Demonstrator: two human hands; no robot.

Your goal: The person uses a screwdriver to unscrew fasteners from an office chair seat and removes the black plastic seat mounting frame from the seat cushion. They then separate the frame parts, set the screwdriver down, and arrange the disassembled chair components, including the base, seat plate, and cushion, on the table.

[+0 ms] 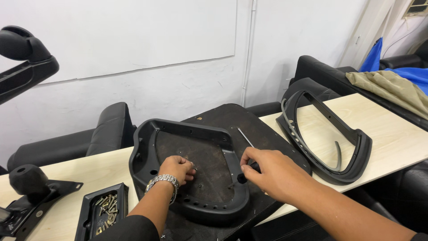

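**Two hands at work inside a black chair-seat shell**

At the lower centre of the frame a black plastic seat shell (pixel 147 138) lies on a dark seat board (pixel 232 118), which rests on a pale wooden surface (pixel 392 143). The left hand (pixel 177 168), with a metal watch (pixel 162 180) at the wrist, sits inside the shell, its grip pinched narrow on something small that I cannot make out. The right hand (pixel 267 167) is just right of it, at the shell's right rim, its grip closed around the black handle of a screwdriver (pixel 243 177), whose thin shaft points down and left into the shell. A slim metal rod (pixel 245 137) lies on the board just above that hand.

At the right of the frame a black curved frame (pixel 356 156) lies on the surface. At the lower left a black tray (pixel 89 209) holds loose screws (pixel 106 209), and beside it, at the far left, lies a black armrest part (pixel 29 183). Black chairs (pixel 107 129) stand along the white wall behind.
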